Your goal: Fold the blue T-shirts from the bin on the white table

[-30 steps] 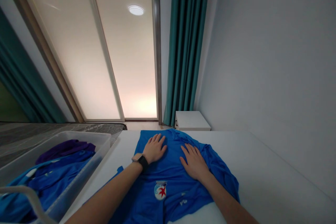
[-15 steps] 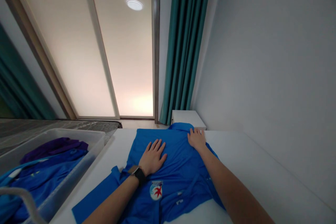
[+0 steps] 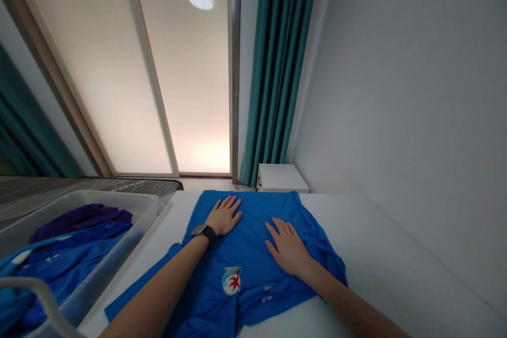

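A blue shirt (image 3: 253, 237) lies spread on a white table (image 3: 376, 253), with a round white and red badge (image 3: 231, 281) near its lower middle. Flat on the shirt's upper left part rests my left hand (image 3: 224, 216), fingers spread, a dark-banded watch on the wrist. My right hand (image 3: 289, 248) lies on the shirt right of its middle, its fingers stretched out. Neither hand grips the fabric. One sleeve (image 3: 138, 285) extends to the lower left, partly covered by my left forearm.
At the left stands a translucent plastic bin (image 3: 146, 222) holding blue and purple clothes (image 3: 83, 222). A small white cabinet (image 3: 279, 177) is beyond the table's far edge, below a green curtain (image 3: 277, 74). A grey wall (image 3: 407, 90) borders the right side.
My left hand has moved up and slightly left. My right hand has come back toward me and left. The shirt's far right part now lies flatter and its right side reaches further right.
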A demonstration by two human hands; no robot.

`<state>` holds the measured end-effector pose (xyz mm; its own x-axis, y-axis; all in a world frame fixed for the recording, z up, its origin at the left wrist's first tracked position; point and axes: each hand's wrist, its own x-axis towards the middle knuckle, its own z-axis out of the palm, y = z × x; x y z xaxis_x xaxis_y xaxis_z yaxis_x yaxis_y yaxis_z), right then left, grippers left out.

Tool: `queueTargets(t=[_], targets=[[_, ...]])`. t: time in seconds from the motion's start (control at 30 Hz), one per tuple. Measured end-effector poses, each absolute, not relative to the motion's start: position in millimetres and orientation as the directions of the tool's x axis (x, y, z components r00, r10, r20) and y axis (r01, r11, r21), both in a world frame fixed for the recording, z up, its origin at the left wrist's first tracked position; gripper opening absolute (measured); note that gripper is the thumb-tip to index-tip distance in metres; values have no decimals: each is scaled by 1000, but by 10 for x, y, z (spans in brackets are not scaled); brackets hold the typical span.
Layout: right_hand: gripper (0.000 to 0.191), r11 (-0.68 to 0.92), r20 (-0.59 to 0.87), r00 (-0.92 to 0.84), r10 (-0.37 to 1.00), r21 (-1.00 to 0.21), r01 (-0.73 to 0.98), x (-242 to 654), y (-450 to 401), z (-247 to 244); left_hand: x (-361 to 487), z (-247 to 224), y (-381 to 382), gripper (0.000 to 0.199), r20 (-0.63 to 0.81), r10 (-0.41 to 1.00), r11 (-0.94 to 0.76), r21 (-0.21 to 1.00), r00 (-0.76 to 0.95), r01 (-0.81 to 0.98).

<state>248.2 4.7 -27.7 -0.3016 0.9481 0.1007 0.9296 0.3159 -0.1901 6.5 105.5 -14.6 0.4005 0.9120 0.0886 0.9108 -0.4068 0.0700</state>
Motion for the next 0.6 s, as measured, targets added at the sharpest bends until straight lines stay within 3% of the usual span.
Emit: queueTargets(t=[0.2,0.4,0.6], targets=[[66,184,1,-189,982,-214,959,2691,-195,-291,-3,-162,1225,55,87,919,-390,74,384,918],[71,164,-72,-181,981,-193,967,2575,-31,-259,45,-49,976,44,274,900,-348,-21,340,937],[73,102,-121,-126,985,-186,977,2442,506,-270,-7,242,349,47,215,884,-418,-29,414,908]])
